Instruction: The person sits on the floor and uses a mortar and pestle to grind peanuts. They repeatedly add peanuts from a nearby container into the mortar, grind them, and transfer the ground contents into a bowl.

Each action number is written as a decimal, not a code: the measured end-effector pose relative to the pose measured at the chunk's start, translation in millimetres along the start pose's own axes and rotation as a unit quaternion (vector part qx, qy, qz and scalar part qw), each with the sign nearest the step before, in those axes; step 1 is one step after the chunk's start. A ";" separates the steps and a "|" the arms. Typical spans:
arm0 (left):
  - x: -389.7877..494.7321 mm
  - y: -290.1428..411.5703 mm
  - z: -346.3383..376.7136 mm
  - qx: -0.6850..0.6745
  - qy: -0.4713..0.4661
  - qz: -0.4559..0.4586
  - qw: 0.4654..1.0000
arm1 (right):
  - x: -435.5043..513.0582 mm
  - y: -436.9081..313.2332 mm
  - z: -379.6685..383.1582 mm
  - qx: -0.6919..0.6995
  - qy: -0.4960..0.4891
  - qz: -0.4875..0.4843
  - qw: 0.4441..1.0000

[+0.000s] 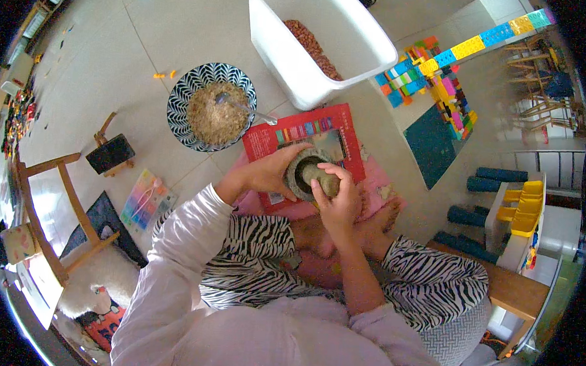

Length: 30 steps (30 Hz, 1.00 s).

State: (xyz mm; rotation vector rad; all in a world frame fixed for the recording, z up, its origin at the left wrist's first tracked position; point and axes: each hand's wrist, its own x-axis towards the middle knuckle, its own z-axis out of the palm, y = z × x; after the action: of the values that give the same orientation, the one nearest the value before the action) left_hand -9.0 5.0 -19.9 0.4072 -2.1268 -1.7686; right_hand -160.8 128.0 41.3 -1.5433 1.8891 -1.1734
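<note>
A grey stone mortar (pixel 293 175) stands on a red printed book or flat box (pixel 351 136) in front of my crossed legs. My left hand (pixel 268 171) curves around the mortar's left side and steadies it. In my right hand (pixel 340 200) is a stone pestle (pixel 326 183), its rounded end towards me and its other end inside the mortar. The mortar's contents are hidden in shadow. Beyond my left hand, a black-and-white patterned bowl (pixel 179 85) holds coarse tan crumbs (pixel 215 118) and a metal spoon (pixel 261 116). Reddish-brown peanuts (pixel 311 46) lie in a deep white plastic bin (pixel 297 80).
A pink mat (pixel 379 184) lies under the book. Colourful building bricks (pixel 415 75) and a dark green baseplate (pixel 429 145) are at the right. To the left are a small black stand (pixel 110 153), a colour sheet (pixel 147 201) and a wooden frame (pixel 76 203).
</note>
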 end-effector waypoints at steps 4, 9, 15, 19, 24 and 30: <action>0.1 -0.9 1.5 -0.022 0.021 -0.019 0.999 | 0.0 -26.8 -28.8 0.006 0.080 0.003 0.997; 3.3 6.1 2.4 0.103 0.029 -0.005 0.994 | -0.1 -15.7 -14.3 -0.007 0.072 -0.050 0.996; -11.4 28.1 7.0 0.180 0.028 -0.053 0.982 | -2.3 -16.2 -18.4 0.011 0.030 -0.004 0.999; -10.9 28.4 -6.3 0.168 -0.034 -0.033 0.985 | -12.0 -23.1 -28.9 0.061 0.070 -0.038 0.995; -8.5 14.3 -5.3 0.159 -0.026 0.046 0.986 | -15.1 -7.1 -6.8 -0.073 -0.030 -0.024 0.997; -6.3 21.8 -4.4 -0.045 -0.073 -0.027 0.996 | -26.2 -12.3 -17.3 0.046 0.085 -0.073 0.993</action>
State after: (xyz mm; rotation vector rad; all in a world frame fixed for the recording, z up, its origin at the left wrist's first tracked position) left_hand -1.4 7.7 1.8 0.3249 -2.1407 -1.9721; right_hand -159.4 158.2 56.2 -1.5968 1.8225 -1.4782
